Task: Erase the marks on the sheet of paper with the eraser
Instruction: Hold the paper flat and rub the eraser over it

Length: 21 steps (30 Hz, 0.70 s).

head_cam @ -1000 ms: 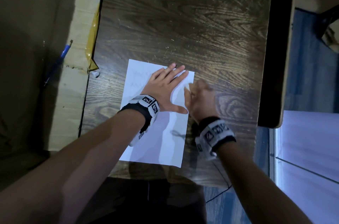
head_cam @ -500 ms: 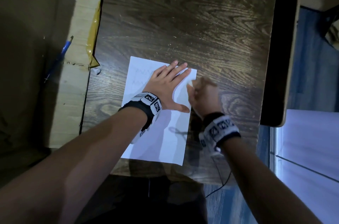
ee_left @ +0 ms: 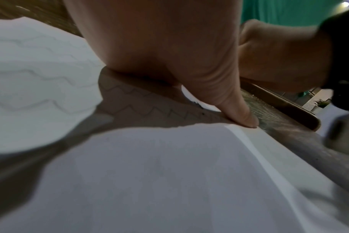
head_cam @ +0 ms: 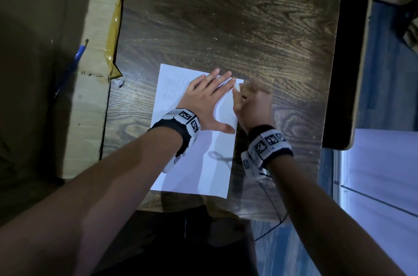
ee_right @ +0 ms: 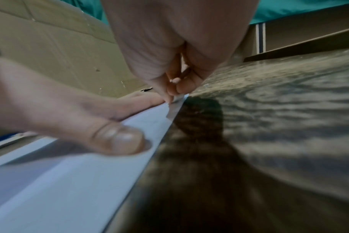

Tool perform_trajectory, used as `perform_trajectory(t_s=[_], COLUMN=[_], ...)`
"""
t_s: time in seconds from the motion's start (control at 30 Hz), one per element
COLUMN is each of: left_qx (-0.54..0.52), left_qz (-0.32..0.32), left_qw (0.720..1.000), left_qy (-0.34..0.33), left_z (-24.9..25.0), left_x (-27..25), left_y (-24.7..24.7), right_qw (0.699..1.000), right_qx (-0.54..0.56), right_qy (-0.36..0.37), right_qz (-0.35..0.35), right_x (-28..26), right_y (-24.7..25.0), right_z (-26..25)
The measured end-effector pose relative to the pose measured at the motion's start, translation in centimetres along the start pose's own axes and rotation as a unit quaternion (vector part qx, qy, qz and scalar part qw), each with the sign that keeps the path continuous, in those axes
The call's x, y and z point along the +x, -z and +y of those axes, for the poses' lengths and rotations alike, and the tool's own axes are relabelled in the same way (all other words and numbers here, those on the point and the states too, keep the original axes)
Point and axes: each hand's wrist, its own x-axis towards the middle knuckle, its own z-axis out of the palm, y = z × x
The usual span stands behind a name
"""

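Left hand: the left hand lies flat on the sheet of paper, fingers straight and close together pointing to the far right corner, thumb stretched out to the sheet's right edge, pressing the paper to the table.
Right hand: the right hand is curled at the sheet's far right corner, just beside the left fingertips, its fingertips pinching a small white eraser against the paper's edge; the hand looks blurred from above.
Forearms: both reach forward from the near edge of the table, each with one band of black-and-white squares at the wrist.
Paper: one white sheet, lying near the table's front edge, slightly turned.
Marks: zigzag pencil lines run across the sheet under the left palm; at least two rows show from the left wrist, more appear faint and blurred to the left.
Eraser: one, mostly hidden by the fingers.
Beside the table: one cardboard box to the left, with one blue pen on it.
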Motion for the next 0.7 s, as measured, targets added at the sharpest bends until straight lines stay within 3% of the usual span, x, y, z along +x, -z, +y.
perform_trajectory(t_s=[0.13, 0.23, 0.37, 0.53, 0.6, 0.7], left_qx=[0.007, 0.007, 0.004, 0.002, 0.002, 0.007], left_qz=[0.014, 0.005, 0.008, 0.033, 0.029, 0.017], left_qw=[1.000, 1.000, 1.000, 0.999, 1.000, 1.000], left_qy=[-0.002, -0.001, -0.002, -0.005, -0.004, -0.003], left_z=[-0.1, -0.1, 0.0, -0.1, -0.1, 0.0], left_x=[0.0, 0.0, 0.0, -0.1, 0.0, 0.0], left_y=[-0.1, 0.0, -0.1, -0.2, -0.1, -0.1], right_qw=[0.998, 0.998, 1.000, 0.998, 0.998, 1.000], right_qx=[0.021, 0.005, -0.008, 0.017, 0.002, -0.022], right_qy=[0.015, 0.029, -0.016, 0.026, 0.032, 0.013], right_qz=[-0.050, -0.056, 0.005, -0.052, -0.057, 0.004], right_x=[-5.6, -2.5, 0.7, -5.6, -3.4, 0.5], right_y=[0.9, 0.5, -0.6, 0.9, 0.6, -0.5], right_z=[-0.4, 0.3, 0.4, -0.7, -0.2, -0.1])
